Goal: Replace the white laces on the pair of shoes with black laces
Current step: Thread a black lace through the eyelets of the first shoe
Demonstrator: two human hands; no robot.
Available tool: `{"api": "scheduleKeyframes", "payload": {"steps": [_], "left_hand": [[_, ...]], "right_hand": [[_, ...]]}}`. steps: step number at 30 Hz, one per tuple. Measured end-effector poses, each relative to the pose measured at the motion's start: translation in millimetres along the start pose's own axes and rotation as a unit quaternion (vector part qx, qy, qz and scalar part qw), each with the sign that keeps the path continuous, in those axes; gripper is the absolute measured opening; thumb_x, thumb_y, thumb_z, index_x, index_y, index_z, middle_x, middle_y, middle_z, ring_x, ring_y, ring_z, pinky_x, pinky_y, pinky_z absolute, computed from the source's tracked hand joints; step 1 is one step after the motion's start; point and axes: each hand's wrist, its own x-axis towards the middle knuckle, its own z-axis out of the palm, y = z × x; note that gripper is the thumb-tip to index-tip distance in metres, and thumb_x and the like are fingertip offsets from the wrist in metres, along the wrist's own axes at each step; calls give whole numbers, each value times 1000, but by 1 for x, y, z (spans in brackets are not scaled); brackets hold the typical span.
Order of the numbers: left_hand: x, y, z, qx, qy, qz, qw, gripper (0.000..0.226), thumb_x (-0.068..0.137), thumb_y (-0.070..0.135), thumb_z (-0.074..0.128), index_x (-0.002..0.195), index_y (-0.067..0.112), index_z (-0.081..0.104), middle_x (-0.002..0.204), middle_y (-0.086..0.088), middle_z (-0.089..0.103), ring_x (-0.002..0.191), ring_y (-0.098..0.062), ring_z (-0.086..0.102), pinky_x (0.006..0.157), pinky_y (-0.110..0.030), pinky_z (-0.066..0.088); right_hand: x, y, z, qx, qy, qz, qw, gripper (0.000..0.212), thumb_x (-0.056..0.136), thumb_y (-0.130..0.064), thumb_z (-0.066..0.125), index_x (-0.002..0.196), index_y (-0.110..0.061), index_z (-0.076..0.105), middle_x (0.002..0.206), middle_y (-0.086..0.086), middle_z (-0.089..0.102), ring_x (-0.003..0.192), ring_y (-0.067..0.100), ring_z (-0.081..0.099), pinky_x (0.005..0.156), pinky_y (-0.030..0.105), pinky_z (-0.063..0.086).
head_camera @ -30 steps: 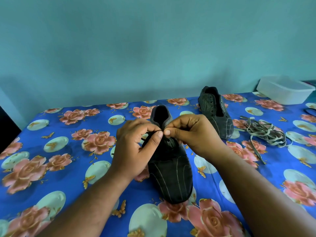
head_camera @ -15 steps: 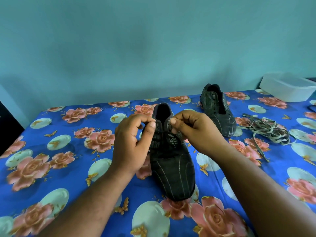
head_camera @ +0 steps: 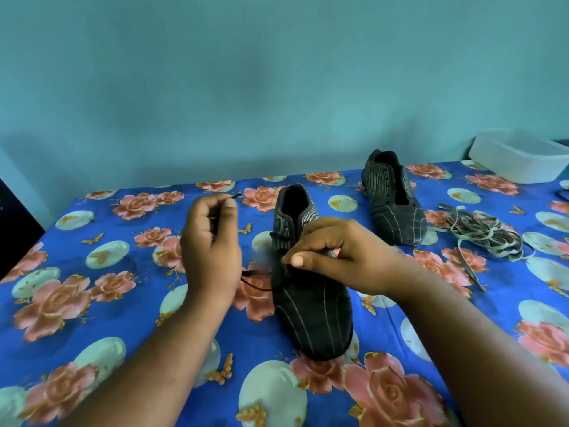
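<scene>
Item: black lace (head_camera: 255,280) — thin, limp, light, I judge; best taken at its stiff tip. My left hand (head_camera: 211,241) pinches that tip, raised beside the near shoe (head_camera: 311,306). My right hand (head_camera: 338,257) pinches the lace at the eyelets. White laces (head_camera: 483,232) lie heaped aside; far shoe (head_camera: 394,198) unlaced.

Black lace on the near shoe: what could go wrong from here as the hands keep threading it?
1. The left hand pinches the black lace near its tip; a hard pull could drag the other end out of its eyelet.
2. The right hand covers the eyelets of the near shoe, so a skipped hole might go unnoticed.
3. Slack lace lying on the floral cloth beside the shoe could snag or twist.
</scene>
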Motion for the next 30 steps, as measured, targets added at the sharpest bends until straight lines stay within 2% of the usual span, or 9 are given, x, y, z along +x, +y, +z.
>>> {"api": "scheduleKeyframes", "payload": {"steps": [3, 5, 8, 12, 15, 17, 20, 25, 30], "left_hand": [[-10, 4, 6, 73, -92, 88, 989, 4, 96, 23, 64, 100, 24, 67, 98, 10, 63, 93, -2, 60, 82, -13, 43], [-14, 1, 10, 112, -127, 126, 977, 8, 93, 26, 67, 98, 22, 72, 99, 9, 61, 101, -11, 60, 90, -25, 45], [-20, -1, 15, 172, -156, 134, 963, 21, 91, 38, 64, 98, 23, 77, 100, 5, 61, 102, -18, 58, 92, -42, 47], [-24, -1, 19, 215, -140, 151, 955, 24, 90, 43, 61, 98, 27, 77, 100, 6, 60, 100, -23, 59, 84, -49, 49], [-25, 1, 21, 259, -129, 179, 940, 20, 90, 42, 63, 97, 29, 77, 100, 7, 61, 97, -25, 59, 79, -48, 48], [-26, 3, 22, 318, -119, 223, 914, 13, 90, 39, 68, 95, 31, 78, 100, 8, 62, 97, -26, 57, 77, -43, 42], [-28, 7, 24, 385, -105, 272, 876, 7, 88, 36, 73, 93, 33, 77, 107, 8, 65, 105, -27, 55, 82, -42, 32], [-31, 9, 26, 426, -109, 251, 862, 7, 90, 36, 67, 93, 33, 74, 110, 8, 62, 111, -28, 54, 85, -45, 30], [-32, 12, 29, 459, -103, 227, 853, 6, 90, 36, 65, 89, 33, 71, 106, 9, 60, 108, -27, 52, 81, -42, 26]], "right_hand": [[2, -2, 2, 36, 14, -33, 999, 21, 98, -26, 66, 106, -11, 79, 92, -3, 68, 89, 13, 66, 78, 28, 51], [4, 2, 1, 34, 83, -18, 996, 15, 98, -18, 66, 103, -9, 78, 88, -5, 67, 86, 9, 63, 76, 17, 45], [3, 16, -1, -56, 164, 41, 984, 17, 100, -17, 62, 115, -21, 71, 90, -10, 62, 87, 3, 56, 74, 18, 40], [2, 24, 6, -110, 98, 85, 985, 44, 101, -17, 56, 143, -31, 56, 96, -7, 50, 91, 9, 50, 84, 29, 43], [3, 22, 6, -111, 101, 88, 985, 43, 100, -14, 56, 140, -31, 57, 96, -9, 48, 88, 8, 49, 82, 29, 42], [3, 23, 2, -100, 112, 89, 985, 40, 99, -12, 56, 135, -29, 60, 93, -12, 48, 86, 6, 49, 79, 27, 42], [0, 26, -3, -64, 112, 89, 988, 36, 97, -8, 57, 128, -26, 62, 89, -4, 53, 86, 13, 52, 75, 23, 42], [-3, 28, -10, 10, 110, 99, 989, 31, 97, -4, 56, 121, -23, 63, 88, 4, 58, 75, 12, 52, 72, 27, 46], [-5, 31, -10, 50, 103, 103, 988, 27, 99, -5, 57, 117, -24, 61, 90, 4, 59, 80, 23, 55, 77, 39, 49]]}}
